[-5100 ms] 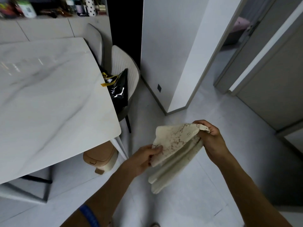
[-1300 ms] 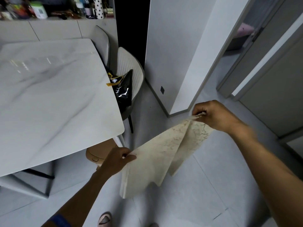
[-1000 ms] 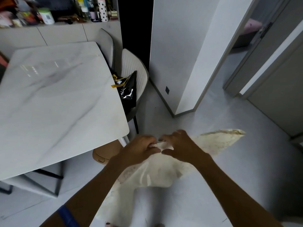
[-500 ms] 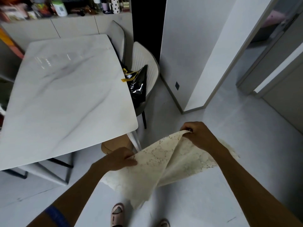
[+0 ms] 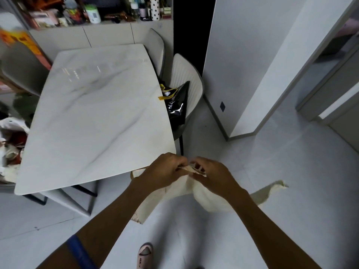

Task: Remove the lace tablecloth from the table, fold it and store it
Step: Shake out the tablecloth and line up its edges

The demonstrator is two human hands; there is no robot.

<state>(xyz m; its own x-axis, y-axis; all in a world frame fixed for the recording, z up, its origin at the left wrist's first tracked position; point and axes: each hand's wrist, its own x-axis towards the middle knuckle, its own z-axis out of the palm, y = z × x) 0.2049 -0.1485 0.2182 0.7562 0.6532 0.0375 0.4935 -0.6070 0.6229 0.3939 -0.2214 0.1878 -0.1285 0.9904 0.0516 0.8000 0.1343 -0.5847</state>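
Marble, white with grey veining, formed the top of the table, which stood bare of any cloth and served as the reference for all positions noted. Just off its near right corner the left hand was found with fingers curled, pinching the gathered top edge of the lace tablecloth. Touching it to the right, the right hand was likewise closed in a pinch on the same edge. Half a second before, the two hands had been held apart with the cloth stretched between them; they had since been brought together, so that one held end met the other. This was judged to be a further fold being closed, doubling the cloth on itself. Below the hands the cloth hung clear of the floor, one loose tail trailing farther right of the table. Removal was complete; folding was assessed as under way and not yet tidy, given that tail. Storage remained outstanding, and no storage place could be identified.
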